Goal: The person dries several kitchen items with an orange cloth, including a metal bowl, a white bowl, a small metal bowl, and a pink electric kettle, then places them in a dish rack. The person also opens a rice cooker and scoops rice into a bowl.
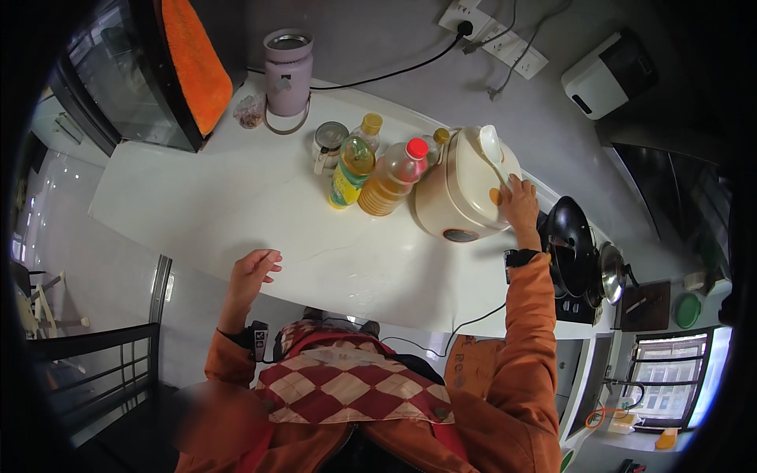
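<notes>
A cream rice cooker (441,185) stands on the white counter with its lid down. Over the lid lies a white serving spoon (490,146), bowl end toward the wall. My right hand (519,206) is at the cooker's right side, its fingers closed around the end of the spoon's handle. Near the counter's front edge, my left hand (252,274) hovers with loosely bent fingers apart and nothing in them. Left of the cooker stand a red-capped bottle of amber liquid (386,185), a green-and-yellow labelled bottle (348,177) and a lidded glass jar (330,142).
A lilac flask-shaped appliance (288,83) and a small bag (250,112) stand farther back. At the left is a dark cabinet with an orange cloth (197,67). Black pans (569,236) sit on the stove at right. Wall sockets (497,39) carry cords.
</notes>
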`<state>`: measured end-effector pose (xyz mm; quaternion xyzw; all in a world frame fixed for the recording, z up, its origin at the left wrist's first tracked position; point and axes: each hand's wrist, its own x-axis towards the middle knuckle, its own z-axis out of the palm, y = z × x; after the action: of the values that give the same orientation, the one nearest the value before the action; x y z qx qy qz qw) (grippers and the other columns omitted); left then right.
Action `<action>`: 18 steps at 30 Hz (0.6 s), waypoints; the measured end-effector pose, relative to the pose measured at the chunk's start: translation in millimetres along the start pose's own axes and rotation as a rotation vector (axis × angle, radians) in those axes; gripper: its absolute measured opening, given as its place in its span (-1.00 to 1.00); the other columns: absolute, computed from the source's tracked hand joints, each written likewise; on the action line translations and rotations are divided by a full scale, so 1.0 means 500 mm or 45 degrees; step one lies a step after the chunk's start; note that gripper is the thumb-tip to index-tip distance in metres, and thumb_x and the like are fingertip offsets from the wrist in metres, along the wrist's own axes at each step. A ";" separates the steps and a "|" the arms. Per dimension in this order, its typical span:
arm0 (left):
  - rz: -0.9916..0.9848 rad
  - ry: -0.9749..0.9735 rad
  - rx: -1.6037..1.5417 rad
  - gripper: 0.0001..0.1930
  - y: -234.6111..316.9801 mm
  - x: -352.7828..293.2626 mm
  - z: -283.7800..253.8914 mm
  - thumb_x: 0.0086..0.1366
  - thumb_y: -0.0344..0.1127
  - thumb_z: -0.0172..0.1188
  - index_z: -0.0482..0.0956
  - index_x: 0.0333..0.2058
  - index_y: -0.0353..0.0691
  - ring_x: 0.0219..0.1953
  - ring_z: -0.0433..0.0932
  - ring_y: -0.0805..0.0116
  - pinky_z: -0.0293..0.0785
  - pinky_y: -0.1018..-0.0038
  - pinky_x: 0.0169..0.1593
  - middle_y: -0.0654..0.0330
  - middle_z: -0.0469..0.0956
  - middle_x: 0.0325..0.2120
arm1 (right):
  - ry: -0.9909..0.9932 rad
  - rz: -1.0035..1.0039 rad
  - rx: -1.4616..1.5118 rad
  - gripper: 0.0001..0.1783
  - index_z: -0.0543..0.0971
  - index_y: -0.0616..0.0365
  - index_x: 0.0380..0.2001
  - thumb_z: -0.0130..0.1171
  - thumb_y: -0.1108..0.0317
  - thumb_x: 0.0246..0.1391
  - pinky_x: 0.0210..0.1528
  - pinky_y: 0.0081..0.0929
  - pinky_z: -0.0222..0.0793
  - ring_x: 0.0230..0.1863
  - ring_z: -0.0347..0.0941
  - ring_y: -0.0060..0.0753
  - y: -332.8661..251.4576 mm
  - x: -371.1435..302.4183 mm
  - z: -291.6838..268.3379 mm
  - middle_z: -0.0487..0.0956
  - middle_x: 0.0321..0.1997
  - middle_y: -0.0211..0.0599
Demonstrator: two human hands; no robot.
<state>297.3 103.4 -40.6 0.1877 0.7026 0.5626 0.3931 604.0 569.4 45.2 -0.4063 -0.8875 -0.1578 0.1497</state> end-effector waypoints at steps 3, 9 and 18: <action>-0.006 -0.030 0.012 -0.69 -0.001 0.009 -0.008 0.31 -0.14 0.05 0.54 -0.18 -0.26 -0.28 0.57 0.47 0.44 0.57 -0.31 0.26 0.58 -0.30 | -0.057 0.034 0.017 -0.51 0.37 0.03 0.06 0.09 0.14 0.07 -0.10 -0.09 0.36 -0.08 0.37 0.01 -0.002 0.006 -0.008 0.44 -0.14 -0.13; -0.019 -0.010 0.037 -0.69 -0.004 0.023 -0.031 0.31 -0.13 0.06 0.55 -0.18 -0.26 -0.28 0.57 0.47 0.44 0.57 -0.32 0.26 0.58 -0.30 | -0.129 0.121 0.027 -0.45 0.35 0.01 0.09 0.13 0.12 0.02 -0.06 -0.09 0.35 0.00 0.36 -0.04 -0.015 0.018 -0.025 0.44 -0.09 -0.17; 0.002 -0.085 -0.092 -0.73 -0.026 0.036 -0.042 0.28 -0.18 0.07 0.54 -0.19 -0.23 -0.30 0.56 0.49 0.43 0.58 -0.32 0.29 0.58 -0.31 | 0.036 0.161 0.156 -0.66 0.46 0.04 -0.06 0.04 0.32 0.04 -0.07 -0.18 0.36 -0.08 0.41 0.02 -0.011 0.016 -0.017 0.48 -0.15 -0.15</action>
<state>272.6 98.9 -57.7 0.1924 0.6681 0.5814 0.4226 595.8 568.1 55.2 -0.4492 -0.8659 -0.0991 0.1967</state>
